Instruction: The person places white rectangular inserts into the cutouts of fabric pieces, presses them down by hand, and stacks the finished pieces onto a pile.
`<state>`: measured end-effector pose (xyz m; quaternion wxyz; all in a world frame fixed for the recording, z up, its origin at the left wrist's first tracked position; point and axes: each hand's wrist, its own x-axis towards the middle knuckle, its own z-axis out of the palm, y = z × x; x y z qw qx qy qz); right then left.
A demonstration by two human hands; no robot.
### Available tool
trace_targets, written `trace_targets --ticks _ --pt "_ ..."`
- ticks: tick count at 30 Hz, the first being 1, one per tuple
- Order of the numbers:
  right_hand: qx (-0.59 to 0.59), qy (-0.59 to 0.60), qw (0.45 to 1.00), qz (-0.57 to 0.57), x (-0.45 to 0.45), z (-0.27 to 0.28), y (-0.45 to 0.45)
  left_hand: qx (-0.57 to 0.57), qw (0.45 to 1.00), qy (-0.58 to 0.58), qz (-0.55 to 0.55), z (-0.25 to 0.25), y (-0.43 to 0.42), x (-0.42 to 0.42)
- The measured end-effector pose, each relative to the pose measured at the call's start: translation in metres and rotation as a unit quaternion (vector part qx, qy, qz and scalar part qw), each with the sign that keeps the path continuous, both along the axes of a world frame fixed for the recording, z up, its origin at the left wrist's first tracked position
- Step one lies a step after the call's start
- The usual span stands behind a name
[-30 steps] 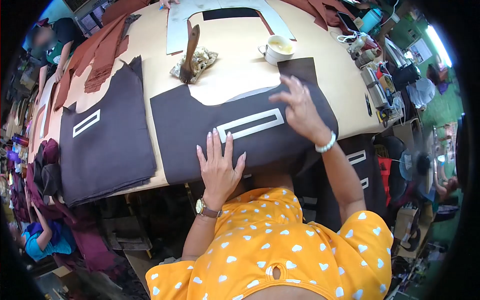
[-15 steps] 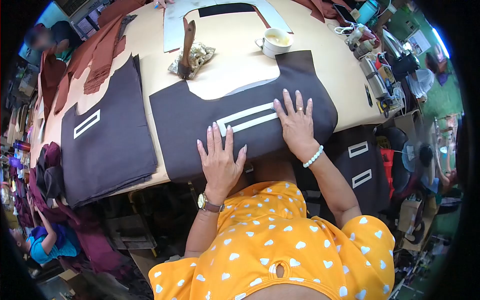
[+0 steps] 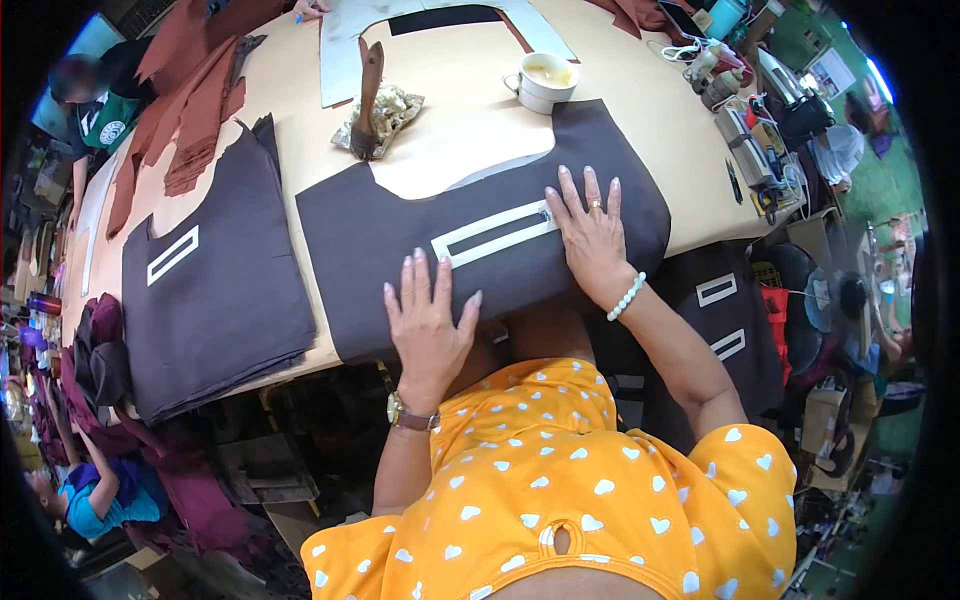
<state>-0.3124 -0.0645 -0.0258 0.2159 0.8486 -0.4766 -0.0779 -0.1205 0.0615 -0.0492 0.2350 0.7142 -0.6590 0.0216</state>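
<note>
A dark fabric panel [image 3: 350,240] with a curved cut-out lies along the table's near edge. On it sits a white rectangular strip frame [image 3: 482,260] with a dark slot inside. My left hand [image 3: 432,325] rests flat on the panel, fingers stretched, just below the frame's left end. Flat over the frame's right end lies my right hand [image 3: 592,240], fingers apart, hiding that end. Beyond the cut-out, a wooden-handled brush [image 3: 370,95] leans on a crumpled lump [image 3: 400,112]. Beside it stands a white cup [image 3: 543,97] holding a pale substance.
Left of the panel is a stack of dark fabric pieces [image 3: 220,310], the top one bearing a white frame [image 3: 173,256]. Rust-coloured cloth [image 3: 195,135] lies further back near another person [image 3: 105,115]. Tools and bottles [image 3: 745,130] crowd the right edge. Dark panels [image 3: 690,330] hang at lower right.
My left hand has slid slightly left, away from the frame's lower left corner. My right hand stays over the right end. At far left, the other person and the rust cloth have moved.
</note>
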Motion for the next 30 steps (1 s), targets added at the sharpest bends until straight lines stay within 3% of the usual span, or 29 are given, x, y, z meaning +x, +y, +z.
trace_targets --ticks 10,26,30 --pt "0.001 0.098 0.995 0.002 0.003 0.005 0.012 -0.009 0.987 -0.02 0.159 -0.007 0.027 0.066" --pt "0.024 -0.016 0.995 0.098 0.061 0.0 0.04 -0.041 0.985 -0.033 0.167 -0.013 0.026 0.066" --pt "0.017 0.05 0.993 0.101 0.078 0.004 0.048 -0.057 0.984 -0.047 0.162 -0.016 0.025 0.067"
